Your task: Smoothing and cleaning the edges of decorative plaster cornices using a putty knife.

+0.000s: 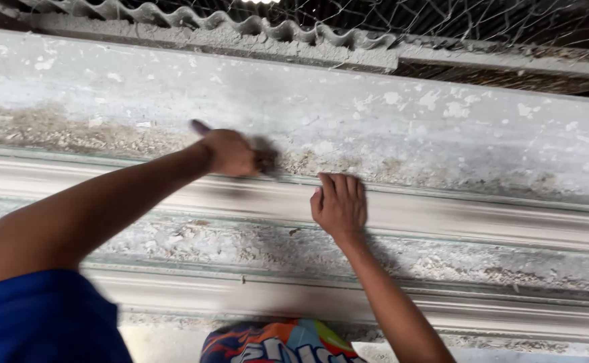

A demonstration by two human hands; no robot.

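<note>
Head view: left hand [230, 153] fisted on a blurred brush [265, 158] scrubbing the flaking wall [388, 128]; right hand [339, 205] flat, fingers together, on the moulding [483, 218] just right of it; next stroke probably needs steady bracing.

The tool [265, 158] in the left hand [229, 153] is smeared by motion blur, so its kind and working end cannot be told, and the fingers hide its grip. The blue sleeve [42, 319] and the colourful cloth [278, 343] are cut off by the bottom edge.
</note>
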